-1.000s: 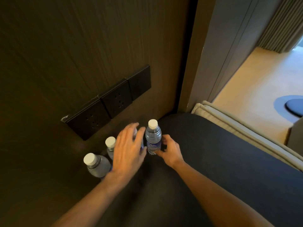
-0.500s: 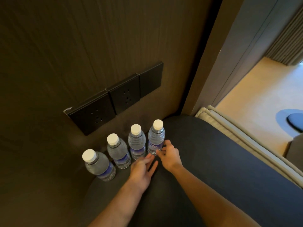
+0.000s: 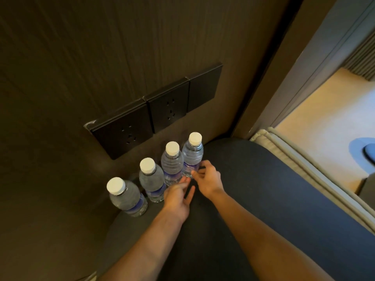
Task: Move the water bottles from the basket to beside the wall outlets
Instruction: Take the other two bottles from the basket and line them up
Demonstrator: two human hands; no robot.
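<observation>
Several clear water bottles with white caps and blue labels stand upright in a row below the black wall outlets [image 3: 154, 112]: the leftmost bottle [image 3: 126, 197], a second bottle [image 3: 152, 180], a third bottle [image 3: 172, 164] and the rightmost bottle [image 3: 192, 154]. My right hand [image 3: 210, 180] is at the lower right side of the rightmost bottle, fingertips touching its label, not wrapped around it. My left hand [image 3: 178, 197] lies open with its fingers spread, just in front of the third bottle's base. No basket is in view.
The bottles stand on a dark rounded tabletop [image 3: 253, 189] that butts against the dark wood wall [image 3: 101, 57]. A beige padded edge [image 3: 300, 165] runs along the right. Beyond it lies a light floor [image 3: 324, 118] past a door frame.
My left hand drew back from over the bottles and now rests low in front of them. My right hand loosened its grip on the rightmost bottle, which now stands in the row.
</observation>
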